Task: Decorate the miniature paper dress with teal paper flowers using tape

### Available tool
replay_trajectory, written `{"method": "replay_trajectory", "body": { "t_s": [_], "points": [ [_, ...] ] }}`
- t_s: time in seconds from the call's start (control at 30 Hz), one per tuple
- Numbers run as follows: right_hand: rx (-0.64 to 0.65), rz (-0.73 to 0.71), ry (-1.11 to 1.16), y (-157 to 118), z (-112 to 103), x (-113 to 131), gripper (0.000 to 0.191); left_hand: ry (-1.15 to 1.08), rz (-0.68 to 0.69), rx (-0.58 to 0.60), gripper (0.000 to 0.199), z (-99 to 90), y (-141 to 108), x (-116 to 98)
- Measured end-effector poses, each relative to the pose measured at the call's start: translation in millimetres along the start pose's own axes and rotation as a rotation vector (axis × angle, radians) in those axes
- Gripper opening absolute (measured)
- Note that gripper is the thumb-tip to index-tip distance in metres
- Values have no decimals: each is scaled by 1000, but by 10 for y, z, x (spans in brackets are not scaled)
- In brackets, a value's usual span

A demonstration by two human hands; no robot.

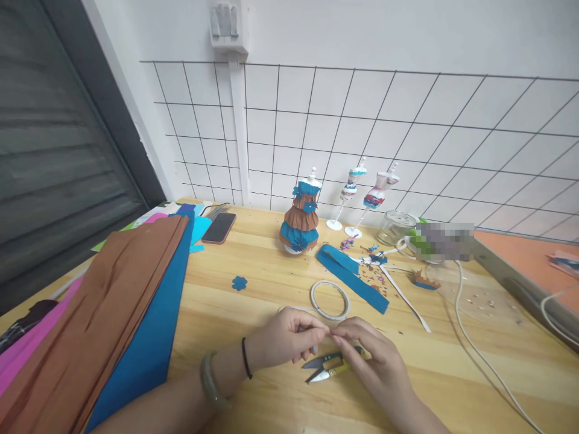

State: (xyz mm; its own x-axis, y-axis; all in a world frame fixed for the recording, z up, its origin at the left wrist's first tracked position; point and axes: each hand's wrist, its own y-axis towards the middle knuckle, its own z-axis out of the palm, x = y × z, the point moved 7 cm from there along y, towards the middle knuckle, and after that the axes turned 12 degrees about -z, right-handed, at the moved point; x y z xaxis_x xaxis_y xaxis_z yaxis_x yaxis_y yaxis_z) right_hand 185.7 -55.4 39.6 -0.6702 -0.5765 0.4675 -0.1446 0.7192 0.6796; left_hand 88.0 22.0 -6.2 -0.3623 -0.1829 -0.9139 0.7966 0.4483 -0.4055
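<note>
My left hand, with a black band and a bangle on its arm, is closed in a pinch. Its fingertips meet those of my right hand, also pinched; whatever lies between them is too small to make out. Yellow-handled snips lie partly beneath my right hand. Just behind the hands is a tape roll, flat on the table. A blue paper flower rests to the left. Farther back, a small dress form wears ruffled blue and brown paper. A folded blue strip lies right of it.
Brown paper and blue paper cover the left side, near a phone. Two small mannequins stand by the wall grid. Paper scraps, a glass jar and a white cable are at the right.
</note>
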Motion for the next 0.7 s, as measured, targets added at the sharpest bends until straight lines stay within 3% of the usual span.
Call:
{"method": "replay_trajectory", "body": {
  "t_s": [0.5, 0.7],
  "points": [
    [5, -1, -8, -28, 31, -43, 12, -15, 26, -27, 39, -19, 17, 14],
    [31, -6, 39, -17, 28, -18, 29, -5, 32, -40, 40, -34, 26, 23]
  ]
}}
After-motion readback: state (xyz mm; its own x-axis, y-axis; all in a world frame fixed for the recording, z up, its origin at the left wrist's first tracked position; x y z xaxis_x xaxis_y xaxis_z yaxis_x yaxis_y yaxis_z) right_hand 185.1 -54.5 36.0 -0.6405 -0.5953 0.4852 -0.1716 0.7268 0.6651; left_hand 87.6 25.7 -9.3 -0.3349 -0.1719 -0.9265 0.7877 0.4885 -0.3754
